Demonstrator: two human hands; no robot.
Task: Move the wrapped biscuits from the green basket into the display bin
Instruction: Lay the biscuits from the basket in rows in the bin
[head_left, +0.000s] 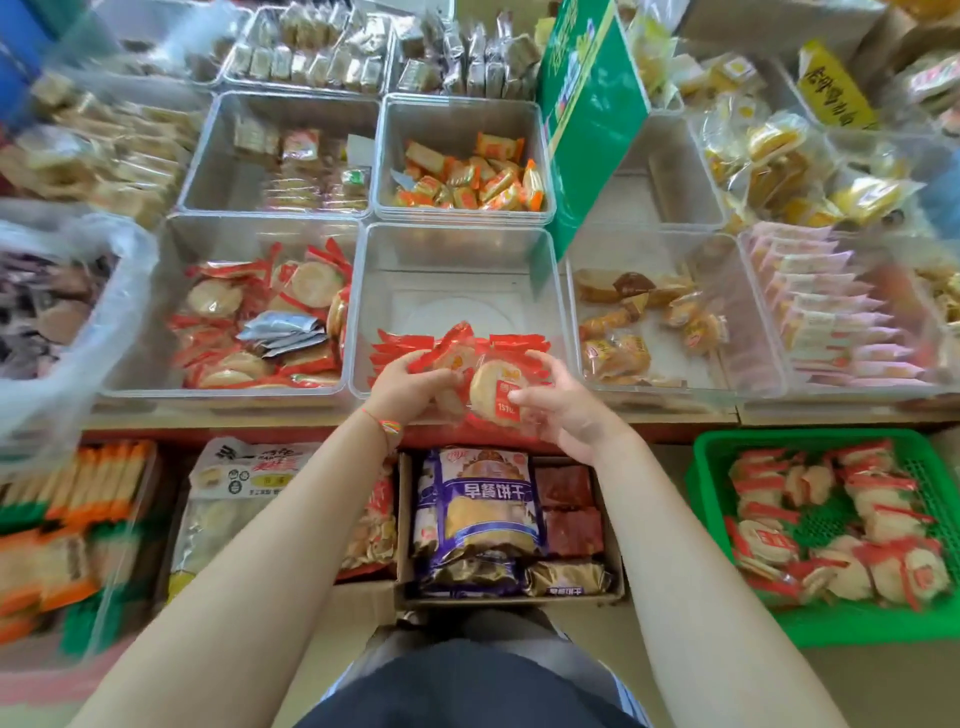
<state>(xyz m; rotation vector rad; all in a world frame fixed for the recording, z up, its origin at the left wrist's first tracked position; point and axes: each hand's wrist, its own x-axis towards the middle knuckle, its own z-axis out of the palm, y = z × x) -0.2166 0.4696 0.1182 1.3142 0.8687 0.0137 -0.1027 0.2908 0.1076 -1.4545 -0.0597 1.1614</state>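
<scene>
The display bin (457, 249) stands at the middle of the surface (675, 415), a row of wrapped biscuits (410, 345) lying along its near wall. Both hands meet at that near edge, the left hand (402, 387) beside the right hand (558, 402), holding wrapped biscuits between them. The basket (701, 499) sits lower down, to the right and nearer the person, with more biscuits in it

Glossy clear film with red printed ends is being seen on the wrapped biscuits (488, 382) between the fingers (519, 397). Just beyond the fingertips, smooth transparent plastic is being shown by the display bin (457, 270). Well right of them, matt green perforated plastic is being shown by the green basket (810, 626).
</scene>
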